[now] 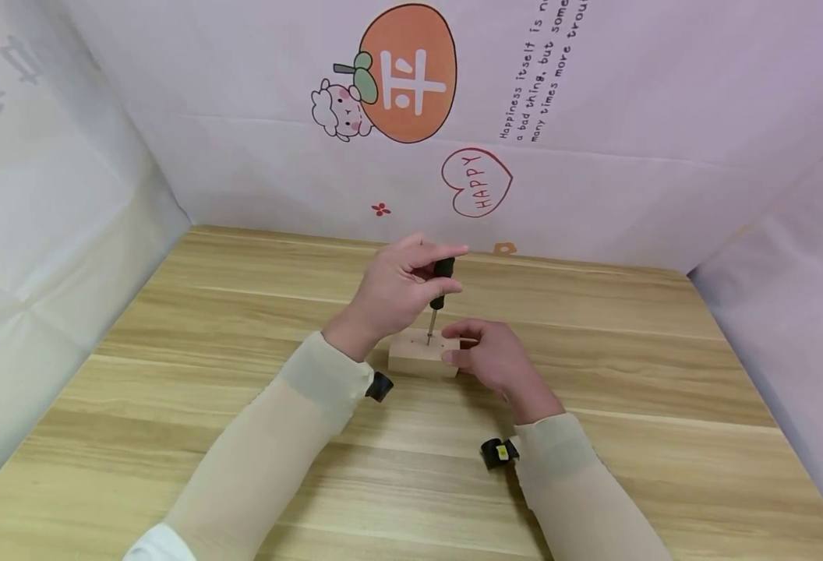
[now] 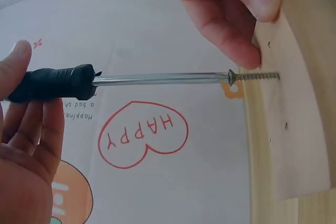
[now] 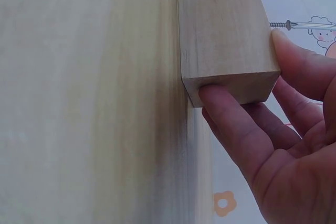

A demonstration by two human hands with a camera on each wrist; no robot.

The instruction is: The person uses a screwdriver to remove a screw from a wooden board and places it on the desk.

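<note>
In the head view, my left hand (image 1: 396, 290) holds a screwdriver (image 1: 443, 269) by its black handle, thumb on one side and fingers on the other. The steel shaft points down to a pale wooden block (image 1: 420, 363) on the table. At the tip, in the left wrist view, a screw (image 2: 257, 76) stands partly in the block's top face, its thread still showing. Small dark holes (image 2: 286, 126) dot that face. My right hand (image 1: 494, 355) grips the block's right end. In the right wrist view its thumb (image 3: 302, 64) is at the top edge and a fingertip (image 3: 214, 94) presses the end face.
The wood-grain table (image 1: 243, 327) spreads out around the block. A white printed cloth (image 1: 257, 156) hangs behind it, with more cloth at both sides. Black wrist devices (image 1: 379, 386) sit at both cuffs.
</note>
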